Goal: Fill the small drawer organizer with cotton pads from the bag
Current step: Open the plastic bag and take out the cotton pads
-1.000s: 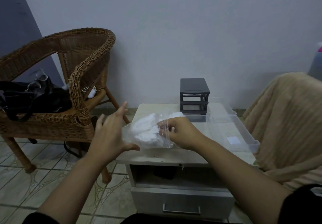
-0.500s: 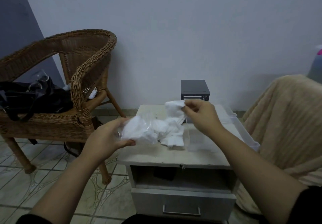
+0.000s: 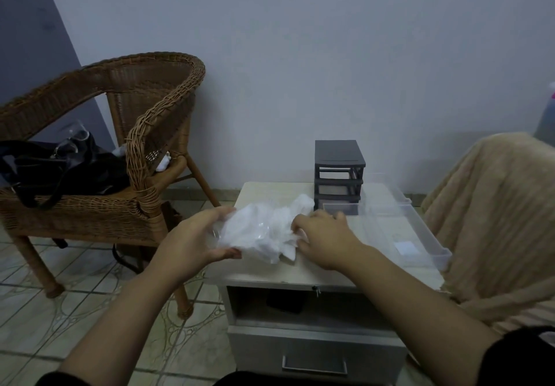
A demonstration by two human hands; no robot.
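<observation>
A clear plastic bag full of white cotton pads lies on the small bedside table. My left hand grips the bag's left end. My right hand has its fingers curled into the loose white pads spilling from the bag's right side. The small dark grey drawer organizer stands at the back of the table, its slots open to the front. One clear drawer lies pulled out just in front of it, beyond my right hand.
A large clear plastic tray lies along the table's right side. A wicker chair with a black bag stands to the left. A beige blanket-covered seat crowds the right. The table has an open shelf and a drawer below.
My right hand had lifted a clump of pads up toward the organizer; it has come back down into the pads at the bag's mouth. My left hand keeps hold of the bag.
</observation>
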